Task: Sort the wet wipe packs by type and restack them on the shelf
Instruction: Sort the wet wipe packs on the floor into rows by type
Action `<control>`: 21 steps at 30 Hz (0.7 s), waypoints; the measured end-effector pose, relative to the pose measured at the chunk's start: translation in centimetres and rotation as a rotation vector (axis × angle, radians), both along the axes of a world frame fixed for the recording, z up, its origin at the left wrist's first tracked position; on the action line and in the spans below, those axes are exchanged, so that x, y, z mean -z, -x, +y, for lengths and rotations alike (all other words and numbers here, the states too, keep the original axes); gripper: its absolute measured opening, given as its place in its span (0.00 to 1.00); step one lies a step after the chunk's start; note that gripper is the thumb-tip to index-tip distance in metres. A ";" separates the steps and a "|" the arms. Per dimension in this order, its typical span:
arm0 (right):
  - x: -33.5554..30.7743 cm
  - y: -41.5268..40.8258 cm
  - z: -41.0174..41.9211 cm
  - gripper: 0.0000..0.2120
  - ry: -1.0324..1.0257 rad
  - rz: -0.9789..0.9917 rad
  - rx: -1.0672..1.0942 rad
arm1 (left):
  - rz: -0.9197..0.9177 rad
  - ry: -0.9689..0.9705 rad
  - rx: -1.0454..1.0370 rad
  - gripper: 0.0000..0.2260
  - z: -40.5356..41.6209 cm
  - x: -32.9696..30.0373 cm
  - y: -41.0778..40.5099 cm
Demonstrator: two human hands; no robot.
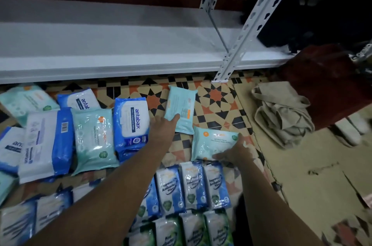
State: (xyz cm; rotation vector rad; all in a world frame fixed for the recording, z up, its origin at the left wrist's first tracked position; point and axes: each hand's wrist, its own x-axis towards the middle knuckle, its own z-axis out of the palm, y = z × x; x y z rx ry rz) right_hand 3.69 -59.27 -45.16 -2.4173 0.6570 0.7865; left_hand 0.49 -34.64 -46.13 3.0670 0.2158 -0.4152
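Head view shows a white shelf [120,52], its boards bare, above a patterned tile floor [217,96] covered with wet wipe packs — three blue-white packs [193,185] in one row, three green packs [193,229] below. Right, a crumpled beige cloth [281,117] on cardboard. The left hand [163,127] grips a teal pack [181,109]; the right hand [233,151], fingers curled, holds another teal pack [213,141] — both on the floor.
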 end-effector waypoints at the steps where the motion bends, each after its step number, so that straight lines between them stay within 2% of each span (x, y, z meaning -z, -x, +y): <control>1: -0.1 -0.1 0.2 0.67 0.027 -0.002 0.009 | -0.040 0.008 0.014 0.26 0.1 0.0 -0.1; 3: -1.0 -0.4 0.2 0.60 0.023 0.025 0.056 | -0.097 0.044 0.022 0.22 0.4 -0.1 0.0; 7: -2.5 -1.4 -1.2 0.23 -0.223 0.062 0.199 | -0.073 0.124 -0.038 0.13 0.6 -1.9 -0.1; 8: -2.9 -1.4 -1.5 0.20 -0.275 0.060 0.235 | -0.077 0.176 -0.084 0.12 0.6 -2.5 -0.3; 11: -3.7 -1.0 -1.4 0.29 -0.411 0.060 0.272 | -0.097 0.294 -0.164 0.10 0.5 -4.5 -0.3; 12: -3.9 -0.7 -1.2 0.29 -0.452 0.050 0.290 | -0.092 0.306 -0.168 0.10 0.3 -4.8 -0.2; 15: -5.3 0.3 0.2 0.19 -0.482 -0.035 0.344 | -0.066 0.378 -0.222 0.14 0.2 -4.1 0.7; 19: -6.0 1.1 0.7 0.17 -0.508 -0.179 0.438 | 0.000 0.413 -0.327 0.22 -0.2 -2.1 0.7; 21: -6.2 1.1 0.5 0.17 -0.577 -0.224 0.512 | -0.020 0.424 -0.421 0.20 -0.5 -1.2 0.1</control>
